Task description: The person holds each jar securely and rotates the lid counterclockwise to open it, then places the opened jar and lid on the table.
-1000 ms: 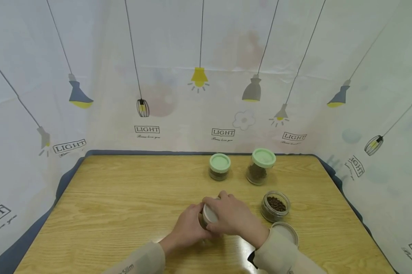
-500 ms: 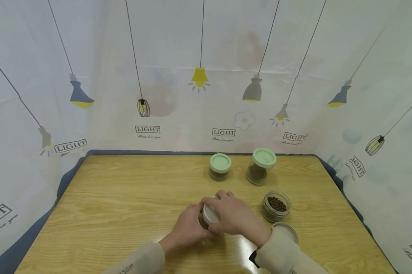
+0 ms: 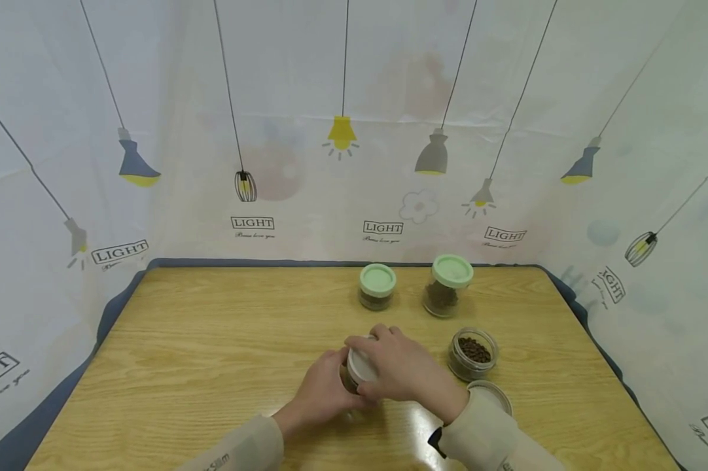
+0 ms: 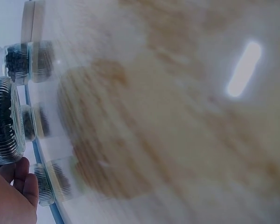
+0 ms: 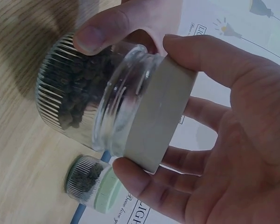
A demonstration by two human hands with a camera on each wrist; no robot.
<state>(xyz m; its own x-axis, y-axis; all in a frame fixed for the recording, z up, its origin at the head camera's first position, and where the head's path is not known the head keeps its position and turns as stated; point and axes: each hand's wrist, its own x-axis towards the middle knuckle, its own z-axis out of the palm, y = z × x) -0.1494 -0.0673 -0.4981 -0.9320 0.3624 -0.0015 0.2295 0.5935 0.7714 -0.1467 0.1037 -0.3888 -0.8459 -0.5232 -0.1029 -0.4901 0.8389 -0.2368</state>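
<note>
Midway between bench [image 3: 212, 340] side edges, glass jar [image 5: 77, 93] is gripped by left hand [image 3: 323, 394], its pale lid [image 5: 161, 112] by right hand [image 3: 402, 369]; wide room is seen toward nine o'clock, open jar [image 3: 468, 367] toward three.

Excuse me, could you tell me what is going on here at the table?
A person is holding a glass jar of dark pieces in their left hand, while their right hand grips its pale lid. The lid sits over the jar's mouth; how tightly is hard to tell. To the right stands an open jar of brown pellets, with a loose lid near it, partly behind the sleeve. Farther back are a short green-lidded jar and a taller green-lidded jar.
</note>
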